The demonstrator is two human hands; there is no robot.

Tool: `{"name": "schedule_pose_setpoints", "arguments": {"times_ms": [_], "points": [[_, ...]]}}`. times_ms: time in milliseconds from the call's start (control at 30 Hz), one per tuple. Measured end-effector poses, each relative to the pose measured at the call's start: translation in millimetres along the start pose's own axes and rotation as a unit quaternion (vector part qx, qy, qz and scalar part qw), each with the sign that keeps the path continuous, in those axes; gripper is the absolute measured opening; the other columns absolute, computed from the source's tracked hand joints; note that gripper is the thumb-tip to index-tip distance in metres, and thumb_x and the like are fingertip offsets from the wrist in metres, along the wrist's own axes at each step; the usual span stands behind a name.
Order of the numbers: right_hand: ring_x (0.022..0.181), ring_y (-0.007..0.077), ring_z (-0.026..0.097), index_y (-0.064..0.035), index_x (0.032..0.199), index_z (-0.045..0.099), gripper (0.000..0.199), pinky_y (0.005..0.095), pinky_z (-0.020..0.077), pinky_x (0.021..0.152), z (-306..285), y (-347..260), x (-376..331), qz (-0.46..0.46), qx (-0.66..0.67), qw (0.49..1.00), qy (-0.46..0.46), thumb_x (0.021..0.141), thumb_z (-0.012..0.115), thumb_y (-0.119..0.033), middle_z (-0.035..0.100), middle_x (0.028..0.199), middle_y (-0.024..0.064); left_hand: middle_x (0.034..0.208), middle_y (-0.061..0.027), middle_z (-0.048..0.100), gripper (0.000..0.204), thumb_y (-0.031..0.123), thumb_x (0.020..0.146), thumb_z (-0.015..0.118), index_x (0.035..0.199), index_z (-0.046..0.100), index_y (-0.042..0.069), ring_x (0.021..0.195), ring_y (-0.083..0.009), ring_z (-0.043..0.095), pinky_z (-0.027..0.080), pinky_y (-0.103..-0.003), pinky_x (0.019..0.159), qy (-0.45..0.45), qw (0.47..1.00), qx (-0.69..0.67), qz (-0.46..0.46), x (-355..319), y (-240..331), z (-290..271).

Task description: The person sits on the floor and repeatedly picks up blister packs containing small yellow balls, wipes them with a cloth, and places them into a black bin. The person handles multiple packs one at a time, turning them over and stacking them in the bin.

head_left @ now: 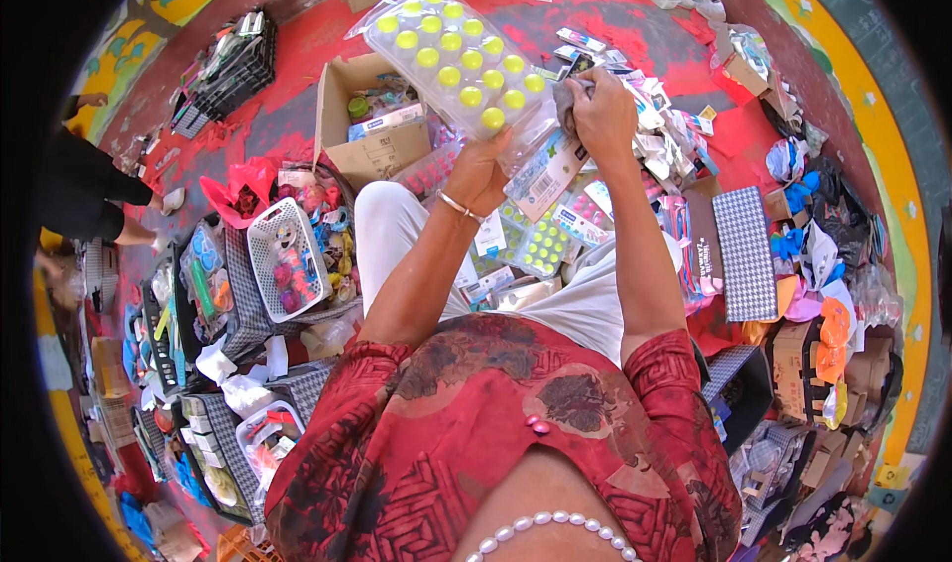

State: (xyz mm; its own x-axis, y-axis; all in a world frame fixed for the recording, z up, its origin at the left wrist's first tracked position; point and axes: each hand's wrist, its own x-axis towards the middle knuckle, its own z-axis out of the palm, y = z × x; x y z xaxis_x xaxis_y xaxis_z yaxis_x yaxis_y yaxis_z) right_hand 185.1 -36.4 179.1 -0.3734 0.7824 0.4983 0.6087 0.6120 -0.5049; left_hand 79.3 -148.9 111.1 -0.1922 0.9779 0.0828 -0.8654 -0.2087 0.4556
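Observation:
A clear plastic pack with rows of yellow-green round cups (458, 74) is tilted up over my lap. My left hand (480, 173) is closed on its lower edge, the fingers partly hidden behind the plastic. A white and blue printed card (547, 177) hangs at the pack's near end. My right hand (603, 116) pinches a crumpled grey cloth (565, 106) against the pack's right end. Between my legs lie more packs with green round cups (543, 247), some loose cards among them.
An open cardboard box (372, 150) with packaged goods stands beyond my left knee. A white basket (288, 261) of small toys is at my left. Packages pile up on the red floor (650, 106) ahead. A houndstooth box (744, 254) stands right. Another person (89, 185) is at far left.

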Motion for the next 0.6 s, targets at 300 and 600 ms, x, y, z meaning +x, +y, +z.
{"name": "schedule_pose_setpoints", "arguments": {"times_ms": [300,600], "points": [[0.075,0.0286,0.057,-0.0068,0.082,0.057,0.017,0.0354,0.0449,0.061,8.2,-45.9,-59.0,-0.196,0.076,0.973,-0.098,0.076,0.061,-0.022,0.056,0.083,0.0094,0.102,-0.0113,0.057,0.033,0.031,0.092,0.041,0.109,0.049,0.004,0.093,-0.022,0.058,0.05,-0.034,0.08,-0.022,0.987,-0.147,-0.057,6.4,-1.1,-29.3],[0.064,0.0135,0.059,-0.0052,0.078,0.062,0.009,0.0258,0.0464,0.056,-11.2,26.0,-68.2,0.088,0.345,0.934,-0.04,0.074,0.064,-0.013,0.061,0.072,0.0054,0.136,-0.0175,0.03,0.052,0.015,0.086,0.049,0.132,0.028,0.003,0.112,-0.0289,0.047,0.042,-0.038,0.092,-0.048,0.992,0.11,-0.023,10.6,5.4,-24.3]]}}
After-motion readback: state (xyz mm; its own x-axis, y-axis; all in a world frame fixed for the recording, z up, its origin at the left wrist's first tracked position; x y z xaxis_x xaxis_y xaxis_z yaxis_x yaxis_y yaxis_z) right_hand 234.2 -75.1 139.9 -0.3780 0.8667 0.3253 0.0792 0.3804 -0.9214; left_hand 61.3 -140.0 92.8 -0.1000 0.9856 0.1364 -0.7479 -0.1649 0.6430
